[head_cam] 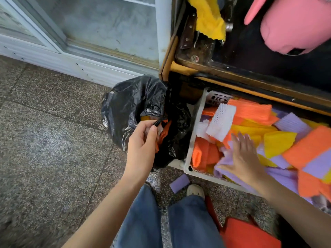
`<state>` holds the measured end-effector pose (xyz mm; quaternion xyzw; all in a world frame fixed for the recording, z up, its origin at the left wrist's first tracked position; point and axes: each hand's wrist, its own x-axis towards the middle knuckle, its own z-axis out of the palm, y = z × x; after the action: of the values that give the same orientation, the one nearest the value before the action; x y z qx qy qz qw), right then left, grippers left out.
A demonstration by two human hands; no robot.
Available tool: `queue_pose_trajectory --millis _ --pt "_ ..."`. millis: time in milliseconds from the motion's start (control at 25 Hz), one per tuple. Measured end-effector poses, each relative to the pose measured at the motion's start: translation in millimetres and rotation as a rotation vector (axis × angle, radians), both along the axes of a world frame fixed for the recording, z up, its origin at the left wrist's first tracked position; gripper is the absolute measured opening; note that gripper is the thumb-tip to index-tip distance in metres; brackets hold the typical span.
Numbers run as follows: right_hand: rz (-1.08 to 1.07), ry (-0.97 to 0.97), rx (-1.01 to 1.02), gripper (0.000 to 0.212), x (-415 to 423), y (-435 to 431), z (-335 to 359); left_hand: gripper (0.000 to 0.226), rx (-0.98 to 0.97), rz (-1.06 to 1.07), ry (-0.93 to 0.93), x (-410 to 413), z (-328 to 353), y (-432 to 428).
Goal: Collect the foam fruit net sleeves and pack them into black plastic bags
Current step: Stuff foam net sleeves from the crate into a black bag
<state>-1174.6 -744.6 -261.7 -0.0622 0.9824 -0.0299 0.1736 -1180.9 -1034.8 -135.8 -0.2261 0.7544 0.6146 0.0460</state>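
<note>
A black plastic bag [136, 102] stands open on the floor left of a white crate [196, 119]. Orange and yellow foam sleeves show inside the bag's mouth. My left hand [143, 142] pinches the bag's near rim. The crate is piled with orange [250, 110], yellow [277, 142], purple [292, 124] and white [222, 120] foam net sleeves. My right hand [240, 156] lies spread, blurred, on a purple sleeve [223, 161] at the crate's near left corner; whether it grips the sleeve I cannot tell. One purple sleeve [179, 183] lies on the floor by my shoe.
A glass-door cabinet [107, 29] stands at the back left. Above the crate is a dark wooden counter shelf [250, 76] with a yellow cloth [209, 18] and a knife. A pink garment [293, 25] hangs at top right. An orange sheet [249, 235] lies at my feet. Speckled floor to the left.
</note>
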Motion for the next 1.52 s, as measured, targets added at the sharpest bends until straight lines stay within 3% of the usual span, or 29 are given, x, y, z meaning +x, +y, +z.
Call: queue_pose_trajectory --millis 80,160,240,320,360,480,640,760,920,1040,1160,1240,1320,1400,1480,1520 --pt "-0.003 -0.159 0.101 0.139 12.5 31.5 -16.8 0.017 -0.018 0.01 0.002 6.1 -4.3 16.5" --pt "-0.008 -0.239 0.084 0.143 20.0 46.6 -25.0 0.017 -0.028 0.034 0.006 13.3 -8.4 32.2" --pt "-0.021 -0.271 -0.023 0.131 25.1 50.1 -25.7 0.017 -0.043 0.061 0.005 20.7 -12.1 47.6" --pt "-0.071 -0.217 -0.168 0.1 22.1 48.1 -18.9 0.019 -0.062 0.086 0.006 27.4 -16.1 60.9" --pt "-0.08 -0.182 -0.187 0.087 22.0 47.4 -16.2 0.02 -0.07 0.1 0.006 30.2 -18.5 66.7" --pt "0.152 -0.056 -0.08 0.066 21.6 53.0 -10.0 0.024 -0.085 0.144 -0.026 40.5 -23.7 83.5" --pt "0.07 -0.015 -0.193 0.044 11.9 65.1 1.4 0.023 -0.064 0.169 -0.056 52.4 -24.3 95.6" --pt "0.016 -0.068 -0.318 0.039 10.4 70.4 11.1 0.022 -0.043 0.171 -0.048 57.1 -22.5 92.0" --pt "-0.174 0.075 -0.344 0.046 4.1 52.7 38.3 0.02 -0.015 0.169 -0.012 62.7 -18.2 77.5" --pt "-0.306 0.133 -0.597 0.05 3.9 21.9 71.1 0.02 -0.015 0.211 0.039 69.5 -11.8 58.9" --pt "-0.223 -0.04 -0.871 0.041 14.7 -25.5 105.1 0.023 -0.014 0.264 0.104 77.4 -0.6 39.7" --pt "-0.093 -0.182 -0.897 0.039 18.0 -68.4 112.5 0.02 -0.003 0.287 0.163 85.3 9.3 27.1" --pt "-0.099 -0.255 -0.895 0.043 11.2 -114.1 107.2 0.013 0.02 0.3 0.214 95.7 18.5 16.0" --pt "-0.339 -0.299 -1.025 0.041 0.1 -157.8 96.2 0.011 0.03 0.311 0.245 110.9 29.4 5.2" --pt "-0.796 -0.412 -1.33 0.039 -7.5 -194.5 90.9 0.011 0.055 0.32 0.274 127.0 41.1 -2.9" --pt "-0.953 -0.431 -1.384 0.042 -5.3 -210.1 86.4 0.013 0.065 0.326 0.286 135.3 45.4 -7.5"
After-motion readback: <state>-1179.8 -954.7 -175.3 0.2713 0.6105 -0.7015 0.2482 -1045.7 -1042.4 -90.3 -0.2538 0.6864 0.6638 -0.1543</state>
